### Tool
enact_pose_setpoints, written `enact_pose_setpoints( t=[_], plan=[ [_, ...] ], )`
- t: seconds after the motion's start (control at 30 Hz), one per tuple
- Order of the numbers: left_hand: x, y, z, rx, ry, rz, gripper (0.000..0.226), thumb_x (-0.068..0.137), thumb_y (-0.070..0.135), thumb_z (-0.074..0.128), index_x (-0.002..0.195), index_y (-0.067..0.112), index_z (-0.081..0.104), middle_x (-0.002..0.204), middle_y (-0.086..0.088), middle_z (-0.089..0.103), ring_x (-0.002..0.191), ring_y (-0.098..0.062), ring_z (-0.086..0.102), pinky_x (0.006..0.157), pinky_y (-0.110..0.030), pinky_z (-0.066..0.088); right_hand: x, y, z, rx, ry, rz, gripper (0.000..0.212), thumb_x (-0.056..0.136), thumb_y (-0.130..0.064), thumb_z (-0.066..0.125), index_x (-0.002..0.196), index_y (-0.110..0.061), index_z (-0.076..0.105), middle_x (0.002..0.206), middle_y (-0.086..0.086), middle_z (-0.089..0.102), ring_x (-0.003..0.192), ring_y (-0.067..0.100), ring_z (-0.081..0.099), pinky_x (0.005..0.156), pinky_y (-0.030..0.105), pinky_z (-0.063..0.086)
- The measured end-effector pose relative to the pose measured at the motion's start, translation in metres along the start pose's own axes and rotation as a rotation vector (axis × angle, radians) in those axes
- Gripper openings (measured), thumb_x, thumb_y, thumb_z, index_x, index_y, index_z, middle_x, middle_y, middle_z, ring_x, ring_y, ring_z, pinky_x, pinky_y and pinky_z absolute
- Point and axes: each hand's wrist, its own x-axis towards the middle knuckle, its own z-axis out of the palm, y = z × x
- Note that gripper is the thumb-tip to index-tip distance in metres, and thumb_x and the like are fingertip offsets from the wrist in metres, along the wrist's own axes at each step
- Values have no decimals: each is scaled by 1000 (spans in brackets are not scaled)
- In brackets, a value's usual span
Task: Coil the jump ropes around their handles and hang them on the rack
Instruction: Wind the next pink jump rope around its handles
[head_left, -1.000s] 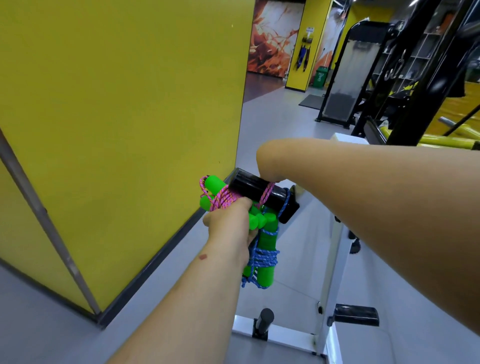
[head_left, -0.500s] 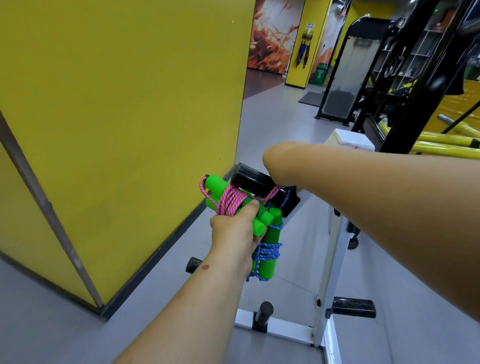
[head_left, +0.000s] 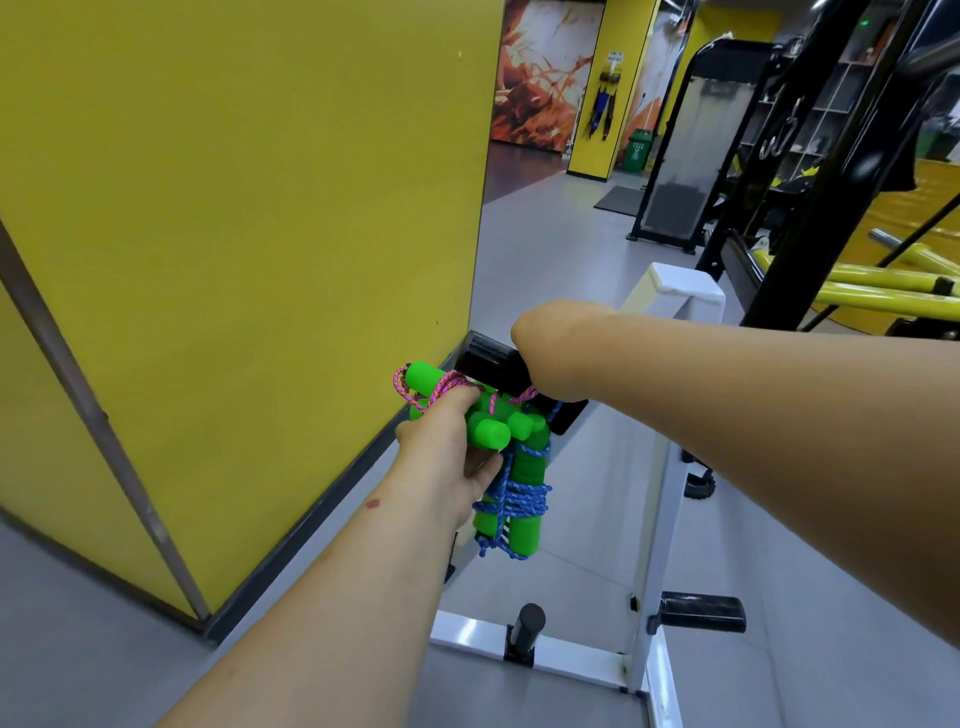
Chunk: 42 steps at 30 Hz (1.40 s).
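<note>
Your left hand (head_left: 447, 457) has its grip closed around the pink jump rope (head_left: 441, 389), which is wound around its green foam handles (head_left: 488, 431). You hold that bundle right up against the black peg (head_left: 491, 366) at the top of the white rack (head_left: 670, 467). Just under it hangs the blue jump rope (head_left: 514, 501), already wound around its own green handles, and it looks like it hangs from that same peg. Your right hand (head_left: 540, 338) is bent away from you over the peg, so its fingers are hidden and you cannot tell if its grip is closed on anything. The bundle is probably very light. The foam handles look soft and squashy, so they should not slip if you squeeze them in the middle. The rope itself is thin and floppy, and the turns could slide off the ends of the handles if you let them go loose. So keep your fingers over the pink turns, as they are now, and do not hold it by a loose loop only. To hang it, a loop of pink rope likely has to go over the end of the peg. The blue bundle is touching or almost touching yours, so be gentle and try not to knock it off.
</note>
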Motion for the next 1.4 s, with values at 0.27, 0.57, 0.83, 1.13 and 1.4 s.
enact_pose_setpoints(
  t=[0.27,0.57,0.83,1.13,1.4],
  plan=[
    [-1,3,-7,58,3,52,63,76,37,77,133,22,57,105,-11,75,76,-24,77,61,-32,61,-6,-1,1,31,27,20,30,89,-2,57,70,-15,37,75,4,47,61,18,43,63,35,44],
    [-7,0,-16,6,29,-17,83,60,37,80,138,23,54,106,-11,75,83,-27,76,63,-34,63,-8,-3,-2,16,27,24,36,90,-3,59,69,-15,31,74,3,44,60,17,40,66,35,44],
    [-6,-2,-30,-22,77,-59,66,87,32,73,145,22,42,105,-10,48,95,-34,65,95,-46,58,-8,-1,-1,28,28,24,35,89,-2,58,70,-15,33,74,3,44,60,18,40,66,36,44],
    [-36,15,-27,289,151,297,67,99,30,55,159,33,25,138,-3,46,86,-15,52,70,-29,36,-26,-7,1,142,195,17,16,88,-9,55,87,-15,40,78,4,47,79,28,50,58,36,40],
    [-104,47,-26,444,105,484,50,97,32,57,146,30,48,87,10,55,70,-9,52,75,-35,50,-69,-43,-6,436,339,23,16,82,-9,53,95,-15,45,79,2,48,82,30,50,51,31,32]
  ],
)
